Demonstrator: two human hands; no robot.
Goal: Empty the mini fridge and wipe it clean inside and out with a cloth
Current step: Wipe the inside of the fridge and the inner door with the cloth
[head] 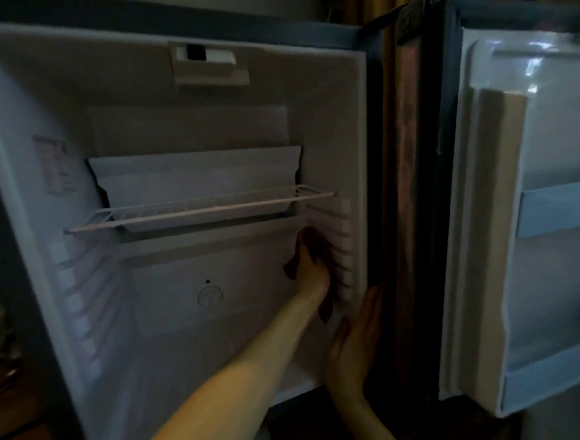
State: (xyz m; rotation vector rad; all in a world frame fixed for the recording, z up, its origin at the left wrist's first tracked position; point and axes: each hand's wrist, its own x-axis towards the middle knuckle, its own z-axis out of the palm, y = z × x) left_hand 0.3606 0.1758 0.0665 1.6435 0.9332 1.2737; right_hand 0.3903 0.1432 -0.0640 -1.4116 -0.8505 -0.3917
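Cloth [312,244], dark, gripped in left hand [311,271], pressed on ribbed right inner wall of mini fridge [362,139], below wire shelf [198,209]. Right hand [355,339] flat, fingers straight, bracing front edge. Best: stroke along each groove, working downward.

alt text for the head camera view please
A person's left hand holds a dark cloth against the ribbed right inner wall of an open mini fridge, below its wire shelf. The right hand rests flat on the fridge's front edge, and the door stands open to the right.
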